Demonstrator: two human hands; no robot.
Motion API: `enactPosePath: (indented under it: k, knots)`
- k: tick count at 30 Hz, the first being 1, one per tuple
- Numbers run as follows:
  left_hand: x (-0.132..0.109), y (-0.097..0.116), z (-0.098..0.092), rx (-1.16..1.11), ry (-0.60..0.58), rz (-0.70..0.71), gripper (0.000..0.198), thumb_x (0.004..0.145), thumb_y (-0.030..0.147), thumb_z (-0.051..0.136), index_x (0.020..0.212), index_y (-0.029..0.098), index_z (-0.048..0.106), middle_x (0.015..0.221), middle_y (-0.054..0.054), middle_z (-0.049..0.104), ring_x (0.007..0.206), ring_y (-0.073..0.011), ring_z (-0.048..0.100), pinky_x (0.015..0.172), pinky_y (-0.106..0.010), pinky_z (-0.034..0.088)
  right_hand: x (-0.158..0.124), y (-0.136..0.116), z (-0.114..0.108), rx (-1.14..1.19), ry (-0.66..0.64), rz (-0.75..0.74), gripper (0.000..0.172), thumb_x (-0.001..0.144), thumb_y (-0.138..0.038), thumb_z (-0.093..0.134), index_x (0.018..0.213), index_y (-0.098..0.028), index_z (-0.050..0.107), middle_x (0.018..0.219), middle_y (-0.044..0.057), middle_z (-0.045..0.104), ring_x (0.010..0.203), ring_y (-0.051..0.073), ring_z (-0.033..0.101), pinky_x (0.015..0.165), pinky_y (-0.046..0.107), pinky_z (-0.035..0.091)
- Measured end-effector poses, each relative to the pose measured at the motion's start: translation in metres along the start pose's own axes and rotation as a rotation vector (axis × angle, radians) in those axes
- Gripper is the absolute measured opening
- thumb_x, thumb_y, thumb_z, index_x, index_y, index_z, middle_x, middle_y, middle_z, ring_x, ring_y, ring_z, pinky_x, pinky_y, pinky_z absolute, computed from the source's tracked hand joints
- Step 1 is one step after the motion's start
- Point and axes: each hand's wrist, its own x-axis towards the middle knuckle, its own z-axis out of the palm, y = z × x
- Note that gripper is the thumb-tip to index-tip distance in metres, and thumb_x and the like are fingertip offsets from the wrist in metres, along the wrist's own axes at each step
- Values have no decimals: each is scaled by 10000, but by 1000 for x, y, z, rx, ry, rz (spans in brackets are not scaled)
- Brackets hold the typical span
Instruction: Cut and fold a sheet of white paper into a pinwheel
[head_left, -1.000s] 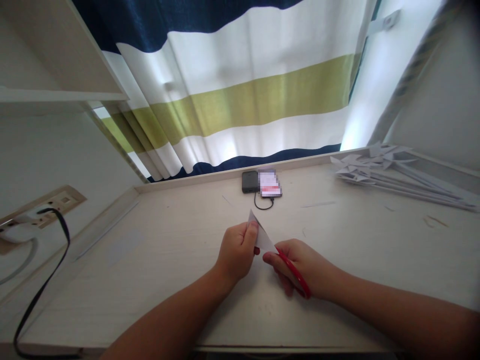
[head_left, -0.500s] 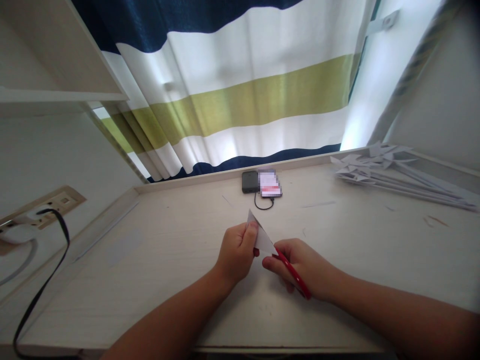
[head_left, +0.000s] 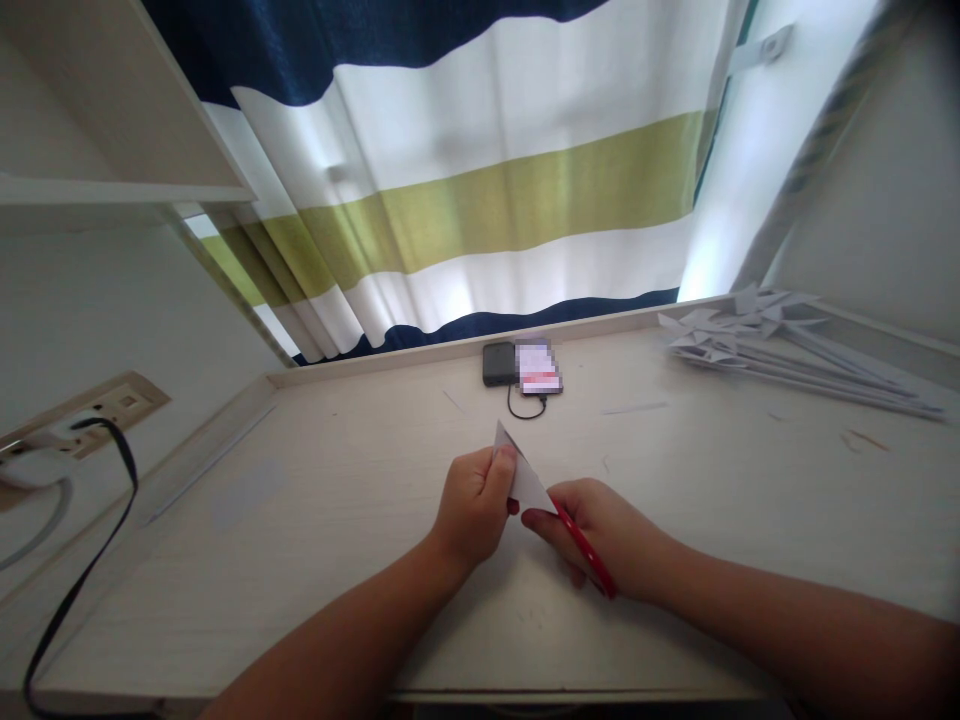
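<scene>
From its front edge at six o'clock, the desk spreads toward nine. The right hand has its fingers round scissors at the paper's lower tip; the left hand pinches the paper, which juts toward four. I can't read the blurred phone at twelve; paper stars lie at two.

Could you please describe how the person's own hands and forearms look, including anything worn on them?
Both the left hand and the right hand are bare, with no gloves. No sleeve, watch or bracelet shows on the left forearm or the right forearm. The far right edge is too dark to judge.
</scene>
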Motion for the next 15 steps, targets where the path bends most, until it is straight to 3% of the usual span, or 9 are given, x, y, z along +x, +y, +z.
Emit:
enactPosePath:
  k: [9, 15]
  knots:
    - [-1, -2, -1, -11, -12, 18, 476, 934, 439, 397, 549, 171, 474, 458, 23, 490, 408, -99, 491, 412, -207, 348, 0, 1, -5, -51, 22, -97, 405, 831, -537, 560, 660, -170, 570, 553, 7, 587, 503, 121, 505, 483, 238, 360]
    - [-2, -1, 0, -15, -35, 24, 487, 940, 436, 382, 546, 166, 475, 450, 19, 495, 396, -93, 482, 397, -199, 330, 1, 4, -4, -24, 30, -104, 337, 843, -462, 566, 668, -174, 556, 529, -5, 568, 471, 116, 507, 451, 225, 345]
